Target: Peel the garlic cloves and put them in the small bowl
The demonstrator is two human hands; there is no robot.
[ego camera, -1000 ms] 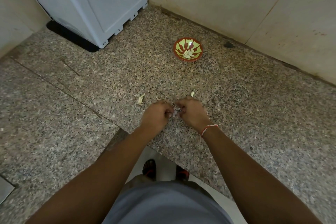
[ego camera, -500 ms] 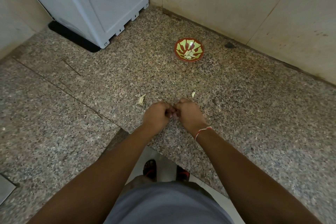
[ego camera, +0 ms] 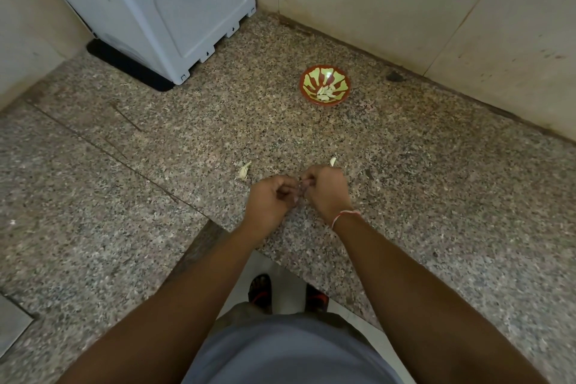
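Note:
My left hand (ego camera: pixel 269 198) and my right hand (ego camera: pixel 325 192) meet fingertip to fingertip just above the granite counter (ego camera: pixel 436 184), pinching a garlic clove between them; the clove is almost wholly hidden by the fingers. A small red bowl (ego camera: pixel 324 85) with a green leaf pattern sits farther back, holding several peeled pale cloves (ego camera: pixel 325 93). One loose clove (ego camera: pixel 333 161) lies just beyond my right hand. A scrap of garlic skin (ego camera: pixel 244 169) lies to the left of my left hand.
A white plastic appliance (ego camera: pixel 174 6) on a black mat stands at the back left corner. Tiled walls (ego camera: pixel 389 3) close off the back. The counter's front edge (ego camera: pixel 280 259) runs diagonally below my wrists, with my feet on the floor beneath.
Both hands stay together on the clove and have shifted slightly; the fingers have reworked their pinch. The bowl and loose pieces have not moved.

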